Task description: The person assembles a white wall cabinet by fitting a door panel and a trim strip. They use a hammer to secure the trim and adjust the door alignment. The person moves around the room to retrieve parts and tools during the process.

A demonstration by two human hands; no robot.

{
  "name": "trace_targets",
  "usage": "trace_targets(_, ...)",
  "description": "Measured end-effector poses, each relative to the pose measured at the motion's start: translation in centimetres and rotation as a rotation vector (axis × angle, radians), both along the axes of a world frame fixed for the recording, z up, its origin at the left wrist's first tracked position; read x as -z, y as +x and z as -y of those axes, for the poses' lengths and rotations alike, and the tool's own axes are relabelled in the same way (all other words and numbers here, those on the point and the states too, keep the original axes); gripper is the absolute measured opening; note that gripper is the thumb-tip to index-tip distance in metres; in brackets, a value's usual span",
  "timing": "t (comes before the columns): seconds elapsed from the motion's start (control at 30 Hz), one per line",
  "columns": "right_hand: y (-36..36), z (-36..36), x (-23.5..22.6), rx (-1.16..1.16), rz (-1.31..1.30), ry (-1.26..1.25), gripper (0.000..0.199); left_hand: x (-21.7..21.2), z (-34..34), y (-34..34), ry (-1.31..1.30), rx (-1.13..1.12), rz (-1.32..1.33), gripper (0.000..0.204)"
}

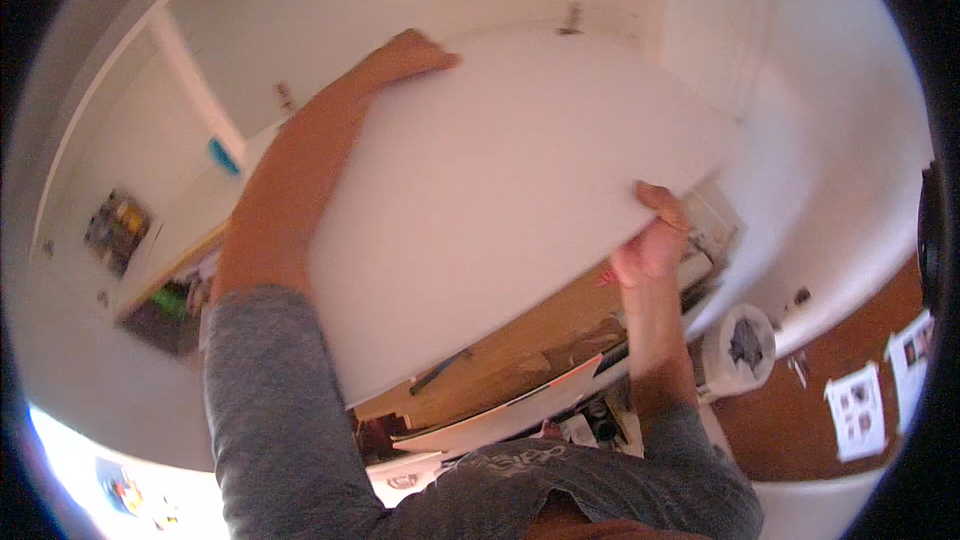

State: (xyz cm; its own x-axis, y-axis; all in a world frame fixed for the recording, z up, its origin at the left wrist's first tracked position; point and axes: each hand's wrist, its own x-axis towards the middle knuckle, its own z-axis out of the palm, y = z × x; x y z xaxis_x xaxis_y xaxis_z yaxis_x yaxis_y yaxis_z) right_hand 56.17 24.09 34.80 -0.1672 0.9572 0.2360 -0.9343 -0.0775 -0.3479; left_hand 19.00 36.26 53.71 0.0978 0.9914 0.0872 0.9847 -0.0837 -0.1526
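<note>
A large flat white panel (500,190) fills the middle of the head view, tilted, its near edge slanting up to the right. My left arm reaches across its left side, and my left hand (412,55) is closed on the far left edge, fingers partly hidden. At the near right edge my right hand (652,242) grips the panel, thumb on top and the other fingers beneath. Below the near edge shows a brown wooden surface (490,380) with a dark rod-like thing on it.
A white bin (740,352) with a dark thing inside stands right of my right forearm. Sheets of paper (858,412) lie on a brown surface at the far right. To the left are a white shelf edge (165,250) and a small blue object (223,156).
</note>
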Motion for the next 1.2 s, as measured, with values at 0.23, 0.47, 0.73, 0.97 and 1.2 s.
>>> trace_targets(0.23, 2.6, -0.2, -1.5, -0.038, 0.038, 0.002, 0.044, 1.2, -3.7, 2.7, -0.011, 0.082, -0.121, 0.058)
trace_targets(0.47, 0.7, -1.6, -1.9, -0.05, 0.03, 0.012, 0.044, 1.1, -3.0, 0.4, -0.013, 0.002, 0.078, 0.071)
trace_targets(0.73, -1.7, -1.8, -5.6, 0.161, 0.16, -0.038, 0.033, -10.8, 11.9, -2.9, 0.136, 0.124, 0.546, 0.076)
trace_targets(0.97, -6.2, -8.6, -4.4, 0.089, 0.194, -0.046, 0.025, -9.3, 27.3, -8.4, 0.485, 0.053, 0.683, 0.066)
trace_targets(1.2, -12.1, -10.9, -4.5, 0.017, 0.186, -0.027, 0.029, -3.4, 36.9, -12.8, 0.646, -0.162, 0.373, 0.057)
